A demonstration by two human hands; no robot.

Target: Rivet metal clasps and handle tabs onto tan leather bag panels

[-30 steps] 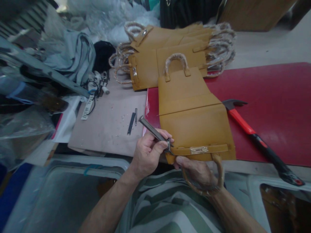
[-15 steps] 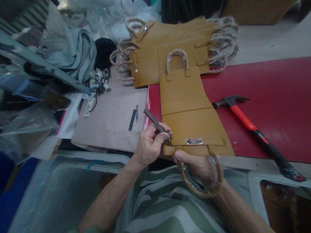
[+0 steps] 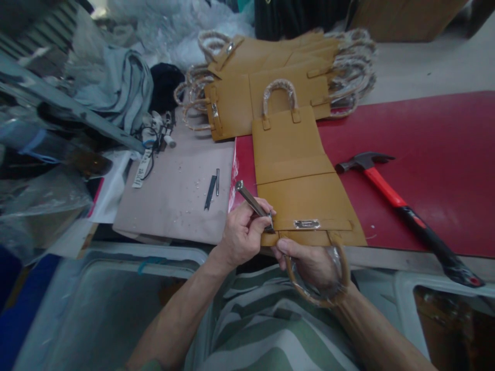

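A tan leather handbag (image 3: 297, 175) lies flat on the red mat (image 3: 425, 134), its near edge at the table's front. My left hand (image 3: 243, 234) is closed round a slim metal punch tool (image 3: 253, 205), whose tip rests on the left end of the bag's strap, beside the silver clasp (image 3: 307, 224). My right hand (image 3: 313, 265) grips the bag's near edge from below, next to the plastic-wrapped handle (image 3: 332, 291) that hangs over the table edge.
A red-handled hammer (image 3: 402, 206) lies on the mat to the right. A pile of several more tan bags (image 3: 270, 72) sits behind. Two small metal tools (image 3: 212, 189) rest on the grey board (image 3: 174, 206). Clear bins stand below the table.
The bag has slid a little toward the table's near edge. The punch tool has tilted more upright, its tip still on the strap's left end. The hammer is fully uncovered.
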